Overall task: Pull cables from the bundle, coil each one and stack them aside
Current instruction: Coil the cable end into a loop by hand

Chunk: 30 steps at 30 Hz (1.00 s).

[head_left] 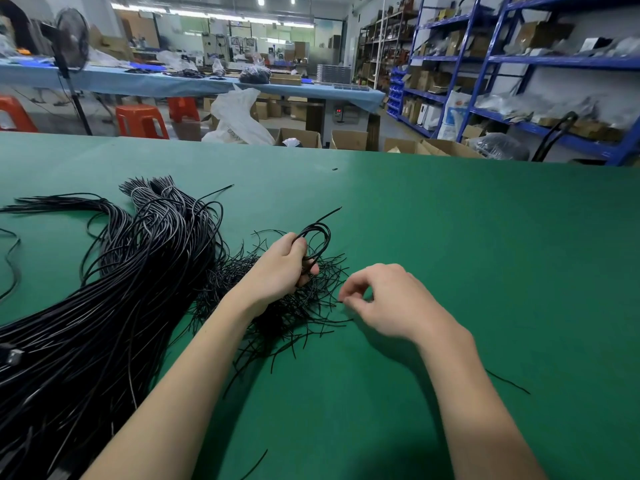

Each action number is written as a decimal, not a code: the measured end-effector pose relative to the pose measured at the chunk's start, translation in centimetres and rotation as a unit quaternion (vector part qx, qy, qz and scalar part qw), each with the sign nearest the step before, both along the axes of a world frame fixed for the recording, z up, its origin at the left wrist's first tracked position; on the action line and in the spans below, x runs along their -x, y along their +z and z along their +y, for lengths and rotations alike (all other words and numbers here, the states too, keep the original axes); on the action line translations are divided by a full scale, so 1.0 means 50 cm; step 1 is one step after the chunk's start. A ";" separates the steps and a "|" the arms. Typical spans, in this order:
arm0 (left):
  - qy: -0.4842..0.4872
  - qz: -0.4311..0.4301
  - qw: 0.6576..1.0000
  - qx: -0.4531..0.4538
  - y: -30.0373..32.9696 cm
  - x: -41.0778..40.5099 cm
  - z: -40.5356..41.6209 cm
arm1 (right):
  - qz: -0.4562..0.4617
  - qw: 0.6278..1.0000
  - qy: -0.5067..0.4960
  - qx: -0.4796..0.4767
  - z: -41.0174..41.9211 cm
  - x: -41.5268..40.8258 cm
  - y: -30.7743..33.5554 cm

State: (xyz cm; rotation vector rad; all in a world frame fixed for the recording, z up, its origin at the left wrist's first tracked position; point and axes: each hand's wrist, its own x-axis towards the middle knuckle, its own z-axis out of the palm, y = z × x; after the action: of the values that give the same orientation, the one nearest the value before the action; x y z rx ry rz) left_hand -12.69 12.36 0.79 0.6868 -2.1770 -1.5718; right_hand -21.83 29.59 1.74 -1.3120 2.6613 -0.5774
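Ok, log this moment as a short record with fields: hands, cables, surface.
left hand: left hand grips a coiled cable, held above the pile
right hand: right hand pinches a thin tie at its fingers
bundle: cable bundle lies left on the table
loose pile: thin ties under the left hand
surface: green table

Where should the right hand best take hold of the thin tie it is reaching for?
Probably at the tip of one tie that sticks out of the pile toward the right hand, coming from the right with thumb and forefinger. That end lies free on the green mat, while the left hand holds the coil.
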 end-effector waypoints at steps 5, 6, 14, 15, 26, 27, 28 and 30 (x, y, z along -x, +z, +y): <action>0.002 0.013 1.000 0.004 0.000 0.001 -0.003 | -0.004 1.000 0.003 0.030 -0.018 -0.004 -0.022; 0.003 0.016 1.000 0.007 0.000 0.001 -0.004 | -0.005 0.999 -0.014 0.037 -0.014 0.002 -0.025; 0.005 0.029 0.998 0.058 -0.011 0.013 0.018 | -0.178 0.927 -0.163 0.288 0.025 0.034 -0.019; 0.001 0.032 0.997 0.072 -0.013 0.015 0.024 | -0.220 0.903 -0.163 0.331 0.020 0.026 -0.013; -0.086 0.056 0.976 0.193 -0.017 0.027 0.077 | -0.392 0.809 -0.127 0.419 -0.026 -0.018 -0.001; -0.097 0.053 0.978 0.177 -0.016 0.027 0.078 | -0.401 0.806 -0.123 0.418 -0.023 -0.016 -0.002; -0.109 0.052 0.981 0.155 -0.014 0.027 0.079 | -0.408 0.804 -0.116 0.417 -0.020 -0.012 -0.002; -0.142 0.052 0.984 0.093 -0.007 0.023 0.081 | -0.417 0.802 -0.104 0.416 -0.013 -0.008 -0.003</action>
State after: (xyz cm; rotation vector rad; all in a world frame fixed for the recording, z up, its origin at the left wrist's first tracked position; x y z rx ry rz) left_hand -13.86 16.42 0.44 0.2382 -2.3846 -1.4680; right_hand -21.45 28.93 1.60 -0.5585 1.7905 -1.9557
